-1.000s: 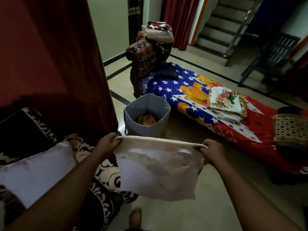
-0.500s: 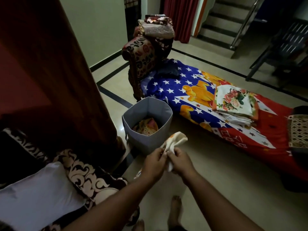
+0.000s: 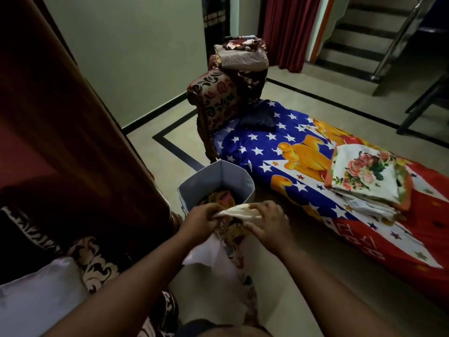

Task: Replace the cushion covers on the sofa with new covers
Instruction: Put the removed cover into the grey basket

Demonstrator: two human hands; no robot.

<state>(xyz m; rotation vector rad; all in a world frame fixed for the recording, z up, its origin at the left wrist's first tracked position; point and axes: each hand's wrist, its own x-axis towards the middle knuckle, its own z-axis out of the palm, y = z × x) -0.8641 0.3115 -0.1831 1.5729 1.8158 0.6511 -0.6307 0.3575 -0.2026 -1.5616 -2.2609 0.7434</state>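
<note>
At the far left, a bare white cushion (image 3: 36,295) lies on the patterned sofa (image 3: 97,261), with no cover on it, so it seems to wait for a new one. Next to the sofa stands a grey basket (image 3: 194,188) on the floor, and some colourful cloth already lies inside it; I think it is there to collect the old covers. Just in front of the basket, the left hand (image 3: 199,217) pinches the top edge of a cushion cover (image 3: 230,242) with curled fingers, and the right hand (image 3: 264,222) grips the same edge close beside it. The two hands hold the edge bunched together over the near rim of the basket, probably to drop the cover in. Most of the cover hangs down below the hands, between the forearms, and it shows a white inner side and a printed side. Further right, a bed sheet with stars (image 3: 279,152) covers a low mattress, and a folded pile of flowered covers (image 3: 366,176) rests on it, well apart from the hands, probably the new ones.
</note>
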